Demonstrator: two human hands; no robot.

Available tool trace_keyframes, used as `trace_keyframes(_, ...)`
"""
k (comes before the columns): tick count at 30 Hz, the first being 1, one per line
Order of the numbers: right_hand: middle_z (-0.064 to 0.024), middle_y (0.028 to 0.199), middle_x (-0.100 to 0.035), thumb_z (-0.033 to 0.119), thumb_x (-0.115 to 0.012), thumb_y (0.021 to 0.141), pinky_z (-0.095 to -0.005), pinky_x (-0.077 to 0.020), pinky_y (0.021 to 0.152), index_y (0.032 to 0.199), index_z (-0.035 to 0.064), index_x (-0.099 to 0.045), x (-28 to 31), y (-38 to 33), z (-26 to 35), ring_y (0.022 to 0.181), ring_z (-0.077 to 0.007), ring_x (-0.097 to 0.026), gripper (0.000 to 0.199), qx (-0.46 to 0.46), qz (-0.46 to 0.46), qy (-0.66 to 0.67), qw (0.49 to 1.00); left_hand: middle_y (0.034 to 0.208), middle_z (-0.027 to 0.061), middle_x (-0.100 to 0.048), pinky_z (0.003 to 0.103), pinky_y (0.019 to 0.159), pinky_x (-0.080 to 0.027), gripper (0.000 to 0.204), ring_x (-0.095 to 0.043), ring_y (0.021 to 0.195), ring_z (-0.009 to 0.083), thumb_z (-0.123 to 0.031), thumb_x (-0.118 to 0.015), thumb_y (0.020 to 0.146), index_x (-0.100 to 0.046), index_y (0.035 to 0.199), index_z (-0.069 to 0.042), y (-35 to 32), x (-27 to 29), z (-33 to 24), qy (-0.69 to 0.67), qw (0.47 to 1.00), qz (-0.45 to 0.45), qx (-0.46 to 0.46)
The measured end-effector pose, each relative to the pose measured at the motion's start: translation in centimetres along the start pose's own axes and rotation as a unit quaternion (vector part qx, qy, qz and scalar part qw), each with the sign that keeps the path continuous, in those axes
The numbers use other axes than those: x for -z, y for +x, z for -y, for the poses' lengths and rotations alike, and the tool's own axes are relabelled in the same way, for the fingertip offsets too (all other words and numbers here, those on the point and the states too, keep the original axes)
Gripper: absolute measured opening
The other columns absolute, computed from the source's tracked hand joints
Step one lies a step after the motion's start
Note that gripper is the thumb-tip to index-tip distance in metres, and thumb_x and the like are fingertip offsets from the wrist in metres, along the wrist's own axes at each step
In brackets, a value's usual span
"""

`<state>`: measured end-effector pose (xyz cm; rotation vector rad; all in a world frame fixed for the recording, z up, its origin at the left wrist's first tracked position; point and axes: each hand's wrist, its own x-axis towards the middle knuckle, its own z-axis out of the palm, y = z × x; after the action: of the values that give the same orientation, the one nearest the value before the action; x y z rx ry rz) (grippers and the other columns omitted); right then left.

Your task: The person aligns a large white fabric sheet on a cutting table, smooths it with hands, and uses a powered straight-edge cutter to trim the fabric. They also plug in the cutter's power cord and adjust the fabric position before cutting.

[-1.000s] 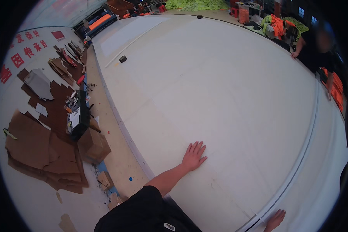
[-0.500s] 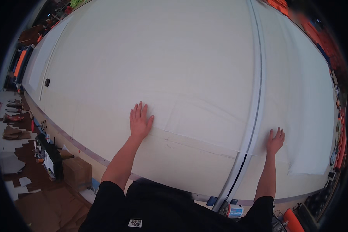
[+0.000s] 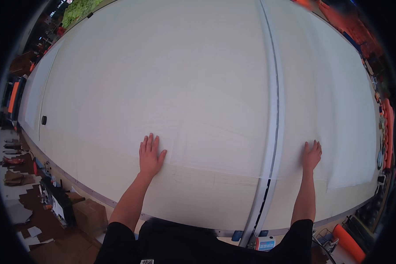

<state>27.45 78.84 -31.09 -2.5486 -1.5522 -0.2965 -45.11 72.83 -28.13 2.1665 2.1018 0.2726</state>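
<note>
A thin white fabric sheet [image 3: 215, 149] lies over the large pale table, its near edge running across in front of me. My left hand [image 3: 151, 157] rests flat on the fabric near that edge, fingers stretched and thumb apart. A long metal rail [image 3: 275, 119] with a dark slot crosses the table, between my two hands. To the right of it, my right hand [image 3: 312, 156] is on or just over the white fabric, fingers slightly bent and apart, holding nothing. Faint creases show in the sheet between my left hand and the rail.
A small black object [image 3: 44, 120] sits by a thin strip at the table's left. Below the left edge are a cardboard box [image 3: 90, 216] and brown scraps. A small device with a blue-and-white panel [image 3: 265, 243] is at the rail's near end, and an orange roll [image 3: 348, 243] lies lower right.
The view has shifted, so the rail appears farther left. My right hand is farther from the rail. The creases between my left hand and the rail look fainter.
</note>
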Motion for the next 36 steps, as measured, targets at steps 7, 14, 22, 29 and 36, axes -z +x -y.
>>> trace_keyframes(7, -0.0202, 0.155, -0.051, 0.033, -0.062, 0.104, -0.0554, -0.0389, 0.117, 0.143, 0.0070, -0.061, 1.1, 5.3, 16.3, 0.145, -0.0429, -0.046, 0.047, 0.201, -0.028, 0.183, 0.962, 0.165, 0.0188, -0.038, 0.059, 0.124, -0.026, 0.067, -0.034, 0.152, 0.0413, -0.040, -0.067, 0.099, -0.049, 0.154, -0.007, -0.3, -0.1, -4.9, -0.015, 0.997, 0.004, -0.075)
trace_keyframes(14, -0.0191, 0.156, -0.052, 0.039, -0.054, 0.107, -0.0523, -0.0380, 0.119, 0.142, 0.0080, -0.062, -4.6, 12.1, 17.1, 0.145, -0.0425, -0.045, 0.048, 0.165, 0.024, 0.181, 0.969, 0.165, 0.0156, -0.039, 0.058, 0.125, -0.026, 0.065, -0.034, 0.153, 0.0370, -0.043, -0.065, 0.100, -0.050, 0.154, -0.011, 0.0, -0.1, -7.9, -0.020, 0.995, 0.017, -0.098)
trace_keyframes(22, -0.0194, 0.162, -0.044, 0.035, -0.056, 0.106, -0.0528, -0.0361, 0.120, 0.151, 0.0074, -0.052, -3.5, 14.3, 10.8, 0.149, -0.0413, -0.041, 0.053, 0.070, 0.065, 0.108, 0.990, 0.169, 0.0141, -0.033, 0.055, 0.128, -0.023, 0.068, -0.027, 0.158, 0.0347, -0.046, -0.062, 0.103, -0.045, 0.158, -0.012, -1.3, -0.9, -8.7, -0.037, 0.993, 0.040, -0.105)
trace_keyframes(29, -0.0231, 0.160, -0.044, 0.018, -0.057, 0.104, -0.0532, -0.0345, 0.122, 0.150, 0.0010, -0.052, -1.6, 2.2, 9.8, 0.148, -0.0438, -0.041, 0.049, 0.247, 0.055, 0.140, 0.957, 0.173, 0.0136, -0.024, 0.054, 0.131, -0.015, 0.069, -0.018, 0.161, 0.0329, -0.046, -0.055, 0.106, -0.036, 0.163, -0.010, -2.0, -1.5, -12.0, -0.073, 0.981, 0.074, -0.162)
trace_keyframes(36, -0.0247, 0.154, -0.051, 0.027, -0.056, 0.108, -0.0516, -0.0426, 0.116, 0.146, 0.0007, -0.055, 0.5, 3.3, 2.4, 0.141, -0.0439, -0.049, 0.046, 0.065, 0.020, 0.025, 0.997, 0.174, 0.0122, -0.020, 0.053, 0.132, -0.013, 0.070, -0.015, 0.162, 0.0321, -0.047, -0.053, 0.107, -0.033, 0.164, -0.011, -5.1, 0.6, -9.6, -0.074, 0.982, 0.081, -0.153)
